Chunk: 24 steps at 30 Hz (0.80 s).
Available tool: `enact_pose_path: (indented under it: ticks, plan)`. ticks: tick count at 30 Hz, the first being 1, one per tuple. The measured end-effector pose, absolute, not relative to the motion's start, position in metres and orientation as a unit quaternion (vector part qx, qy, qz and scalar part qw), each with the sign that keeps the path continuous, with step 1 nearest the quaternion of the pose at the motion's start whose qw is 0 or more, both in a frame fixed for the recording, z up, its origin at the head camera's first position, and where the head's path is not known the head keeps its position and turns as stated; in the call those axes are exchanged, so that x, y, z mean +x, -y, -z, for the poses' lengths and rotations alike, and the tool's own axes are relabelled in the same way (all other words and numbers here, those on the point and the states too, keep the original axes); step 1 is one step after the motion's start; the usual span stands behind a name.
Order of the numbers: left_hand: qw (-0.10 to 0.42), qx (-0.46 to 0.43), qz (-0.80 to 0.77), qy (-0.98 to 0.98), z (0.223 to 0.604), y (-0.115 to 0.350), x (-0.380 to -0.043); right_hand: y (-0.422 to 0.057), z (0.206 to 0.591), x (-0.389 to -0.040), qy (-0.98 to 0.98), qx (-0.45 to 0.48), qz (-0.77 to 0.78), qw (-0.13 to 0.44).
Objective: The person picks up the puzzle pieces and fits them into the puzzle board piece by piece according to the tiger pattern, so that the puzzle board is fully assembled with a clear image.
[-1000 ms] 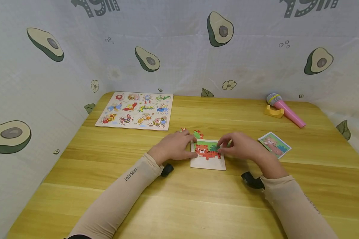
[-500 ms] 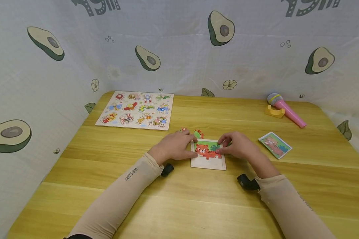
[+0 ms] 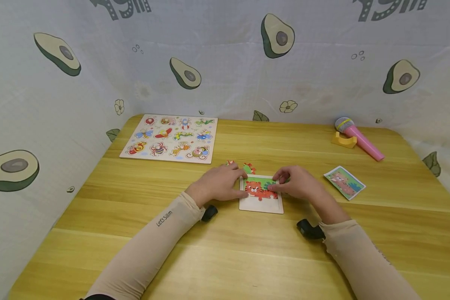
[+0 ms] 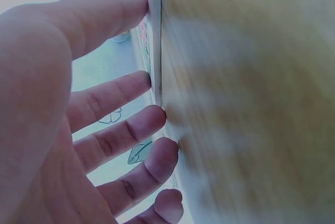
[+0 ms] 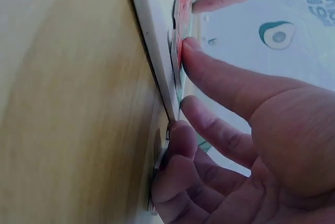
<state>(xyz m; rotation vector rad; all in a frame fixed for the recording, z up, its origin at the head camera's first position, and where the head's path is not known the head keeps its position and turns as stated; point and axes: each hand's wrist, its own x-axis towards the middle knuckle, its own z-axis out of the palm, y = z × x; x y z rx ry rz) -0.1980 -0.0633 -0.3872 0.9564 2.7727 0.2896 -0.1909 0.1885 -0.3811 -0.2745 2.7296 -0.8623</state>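
In the head view, a small puzzle board [image 3: 260,207] lies mid-table, its upper part filled with an orange tiger picture [image 3: 260,191] on green; its lower strip is bare white. My left hand [image 3: 217,183] touches the board's left side with thumb and forefinger, the fingers fairly straight in the left wrist view. From the right, my right hand [image 3: 298,181] presses its thumb on the tiger picture, with the forefinger at the upper right. In the right wrist view, a picture piece [image 5: 177,56] looks slightly raised under that thumb. Loose puzzle pieces [image 3: 249,168] lie behind the board.
A large insect peg puzzle [image 3: 168,139] lies back left. At the back right a pink toy microphone [image 3: 363,142] leans on a yellow block [image 3: 343,140]. A small picture card [image 3: 345,182] lies right of my right hand. A printed cloth [image 3: 225,62] hangs behind the table.
My right thumb has moved left from the board's right edge onto the tiger picture, and the right forearm has shifted slightly left. My left hand stays in place.
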Motion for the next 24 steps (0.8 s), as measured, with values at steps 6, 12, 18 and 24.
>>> enact_pose_path:
  ticks: [6, 12, 18, 24]
  plan:
    - [0.097, 0.322, -0.096, -0.937, 0.3862, 0.0632, -0.1974, -0.1872, 0.3841, -0.1913, -0.942, -0.098, 0.297, 0.124]
    - [0.097, 0.321, -0.093, -0.938, 0.3862, 0.0630, -0.1978, -0.1882, 0.3885, -0.1935, -0.944, -0.127, 0.284, 0.113]
    - [0.100, 0.316, -0.093, -0.939, 0.3867, 0.0629, -0.1983, -0.1893, 0.3905, -0.1948, -0.943, -0.132, 0.286, 0.111]
    - [0.097, 0.317, -0.091, -0.939, 0.3868, 0.0631, -0.1985, -0.1905, 0.3884, -0.1949, -0.940, -0.119, 0.296, 0.120]
